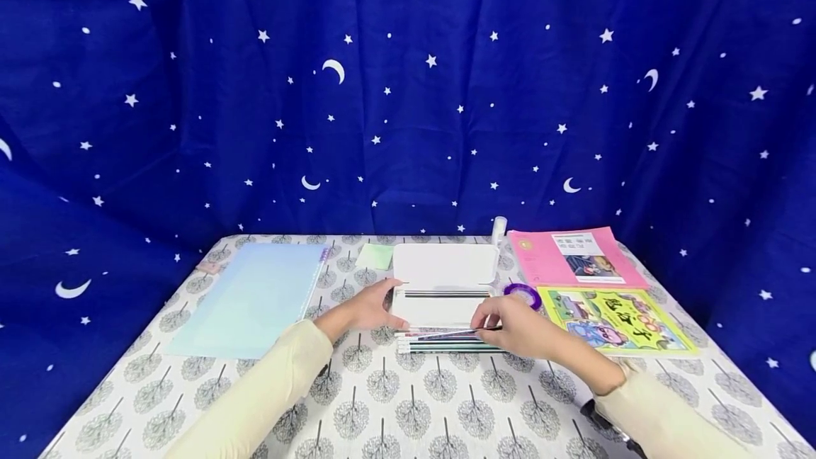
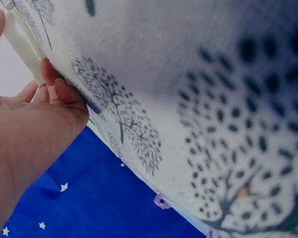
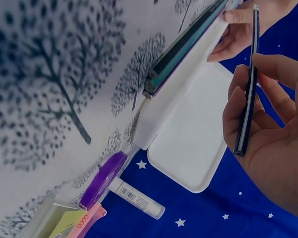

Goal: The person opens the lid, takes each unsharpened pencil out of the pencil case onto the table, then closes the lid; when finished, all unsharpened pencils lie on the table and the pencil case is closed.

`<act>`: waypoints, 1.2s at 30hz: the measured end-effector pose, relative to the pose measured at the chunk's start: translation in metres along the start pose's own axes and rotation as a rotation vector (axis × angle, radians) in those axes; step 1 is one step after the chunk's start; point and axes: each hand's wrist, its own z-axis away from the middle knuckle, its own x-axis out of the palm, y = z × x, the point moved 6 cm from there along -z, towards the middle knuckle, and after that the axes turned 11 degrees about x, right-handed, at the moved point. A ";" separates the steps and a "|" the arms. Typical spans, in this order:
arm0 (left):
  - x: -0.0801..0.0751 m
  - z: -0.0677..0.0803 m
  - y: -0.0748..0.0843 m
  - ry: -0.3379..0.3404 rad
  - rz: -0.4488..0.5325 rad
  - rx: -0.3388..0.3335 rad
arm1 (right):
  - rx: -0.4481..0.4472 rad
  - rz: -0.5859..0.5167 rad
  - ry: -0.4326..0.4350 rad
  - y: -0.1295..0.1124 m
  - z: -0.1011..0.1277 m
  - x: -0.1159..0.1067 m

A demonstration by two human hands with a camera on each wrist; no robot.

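A white pencil case (image 1: 446,312) stands with its lid (image 1: 445,264) raised at the back; a few dark pencils (image 1: 440,294) lie inside along the far side. My left hand (image 1: 368,305) holds the case at its left end, thumb at the front corner and fingers farther back. Between thumb and fingers, my right hand (image 1: 524,328) pinches a dark striped pencil (image 3: 249,94) over the case's front edge. Several more pencils (image 1: 446,348) lie in a row on the cloth just in front of the case, some of them dark and green.
To the left lies a pale blue folder (image 1: 255,296), with green sticky notes (image 1: 375,256) behind the left hand. On the right are purple tape (image 1: 523,295), a white tube (image 1: 499,229), a pink book (image 1: 542,268) and a yellow-green book (image 1: 663,324).
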 end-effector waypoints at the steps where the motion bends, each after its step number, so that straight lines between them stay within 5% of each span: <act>1: 0.000 0.000 0.000 0.000 -0.001 0.002 | 0.004 -0.010 -0.006 -0.001 0.002 0.001; 36: -0.003 0.001 0.004 -0.007 -0.020 0.016 | 0.004 -0.039 -0.081 -0.004 0.002 0.032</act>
